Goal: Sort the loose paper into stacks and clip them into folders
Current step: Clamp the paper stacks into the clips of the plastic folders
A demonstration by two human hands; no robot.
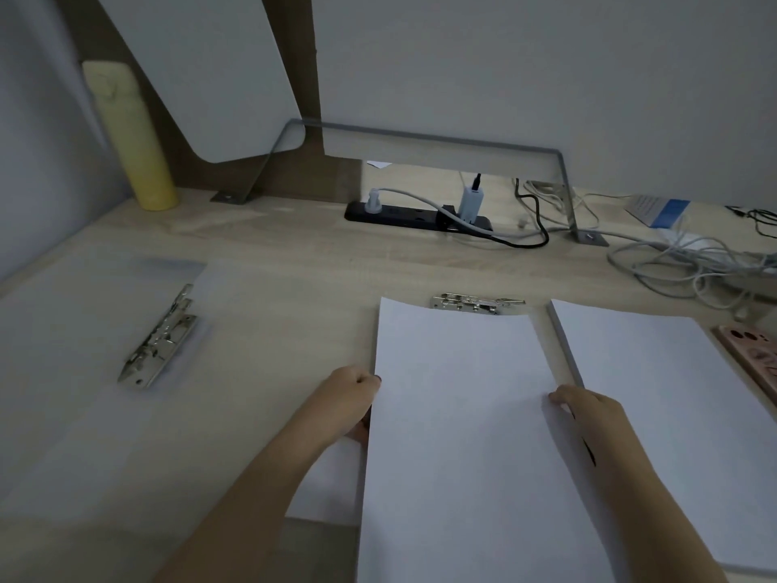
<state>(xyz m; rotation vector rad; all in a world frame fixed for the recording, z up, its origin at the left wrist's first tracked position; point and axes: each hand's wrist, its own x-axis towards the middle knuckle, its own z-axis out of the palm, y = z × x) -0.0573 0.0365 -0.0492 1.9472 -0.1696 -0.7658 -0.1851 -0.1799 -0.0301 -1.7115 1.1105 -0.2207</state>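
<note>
I hold a stack of white paper (462,414) by its two long edges, lifted slightly above the desk. My left hand (351,403) grips its left edge and my right hand (582,408) grips its right edge. Just beyond the stack's far edge lies a metal folder clip (475,303), partly covered by the paper. A second, thicker paper stack (681,406) lies flat to the right. At the left, an open white folder (67,372) lies flat with its metal lever clip (162,338) exposed.
A yellow bottle (134,136) stands at the back left. A black power strip (416,218) with plugs and tangled cables (681,263) runs along the back of the wooden desk (294,263). A pink phone case (757,355) lies at the right edge.
</note>
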